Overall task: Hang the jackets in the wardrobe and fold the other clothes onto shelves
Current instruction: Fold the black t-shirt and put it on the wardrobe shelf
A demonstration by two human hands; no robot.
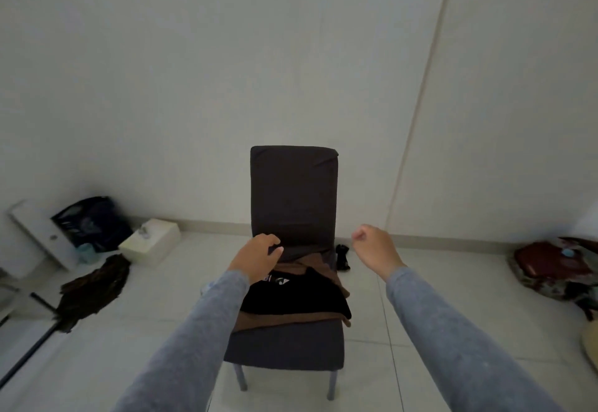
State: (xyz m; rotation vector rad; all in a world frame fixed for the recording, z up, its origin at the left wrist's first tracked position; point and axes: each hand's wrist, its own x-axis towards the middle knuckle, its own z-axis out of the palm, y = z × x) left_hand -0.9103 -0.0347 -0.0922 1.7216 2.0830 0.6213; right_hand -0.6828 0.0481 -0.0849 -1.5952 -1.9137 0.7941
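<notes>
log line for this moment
stage: reach | left hand over black folded garment on brown cloth, dark grey covered chair | right hand curled, empty

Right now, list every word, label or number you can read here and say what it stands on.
No text here can be read.
Black garment on the chair: white print at its upper edge, partly hidden by the left hand, too blurred to read.
Dark bag at far left: pale markings, too blurred to read.
</notes>
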